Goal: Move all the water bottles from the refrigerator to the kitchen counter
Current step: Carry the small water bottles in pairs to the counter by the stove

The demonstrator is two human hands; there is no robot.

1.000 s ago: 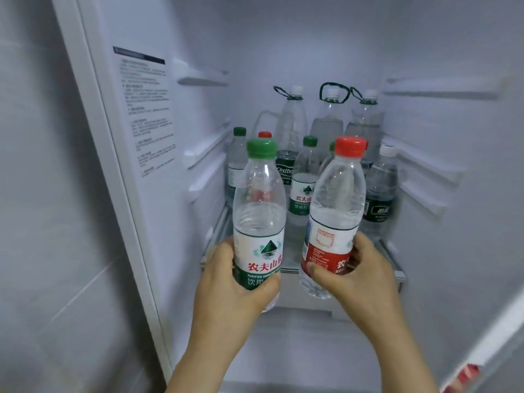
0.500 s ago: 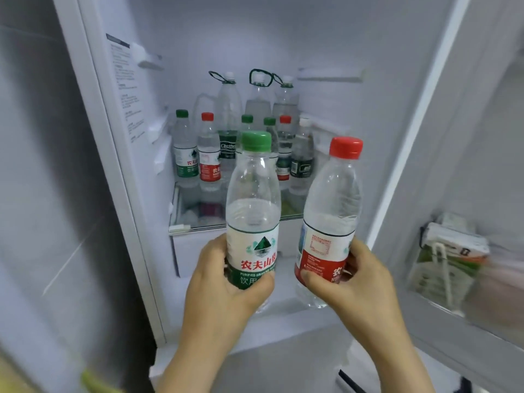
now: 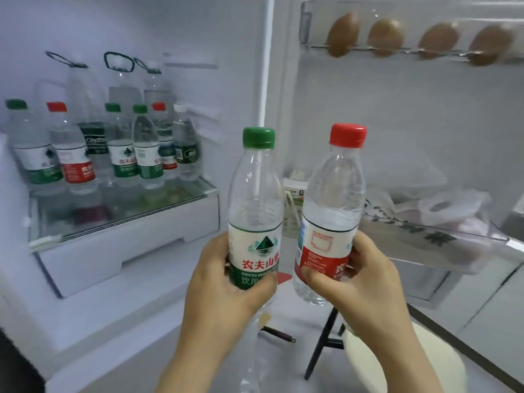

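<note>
My left hand (image 3: 224,282) grips a green-capped water bottle (image 3: 256,199) by its lower label, upright, out in front of the open refrigerator. Beside it my right hand (image 3: 360,276) grips a red-capped water bottle (image 3: 334,199) with a red and white label, also upright. Several more water bottles (image 3: 122,146) with green, red and white caps stand on the glass shelf (image 3: 181,194) inside the refrigerator at the left. Behind them are three taller bottles (image 3: 119,80) with black carry loops.
The open refrigerator door at the right carries a rack of brown eggs (image 3: 385,38) at the top and a door bin (image 3: 442,242) with plastic bags. A white drawer (image 3: 119,253) sits under the shelf. Below, a black-legged stool (image 3: 326,341) stands on the floor.
Both hands have drawn the two bottles back out of the refrigerator. The view has swung to the right, so the shelf of bottles now sits at the left and the door rack shows.
</note>
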